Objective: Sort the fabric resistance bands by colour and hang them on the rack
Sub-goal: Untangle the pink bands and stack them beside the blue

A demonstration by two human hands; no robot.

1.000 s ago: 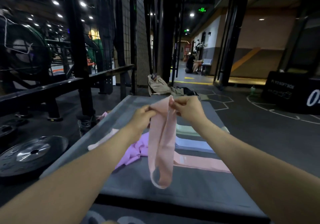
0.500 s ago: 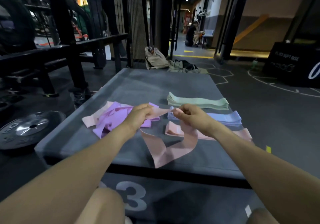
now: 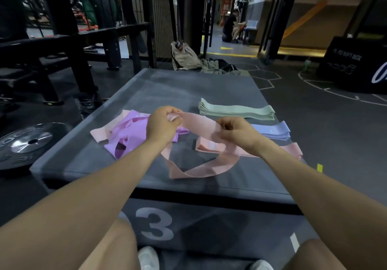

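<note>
Pink band point(image 3: 201, 123) lowered; perhaps four piles.

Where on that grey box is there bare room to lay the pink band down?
Free: the far part of the box beyond the green stack, and the near strip before its front edge. Crowded: the purple heap at left, and the blue stack and pink stack at right.

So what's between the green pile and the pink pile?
In the head view, the blue stack lies between the green pile and the pink pile.
</note>
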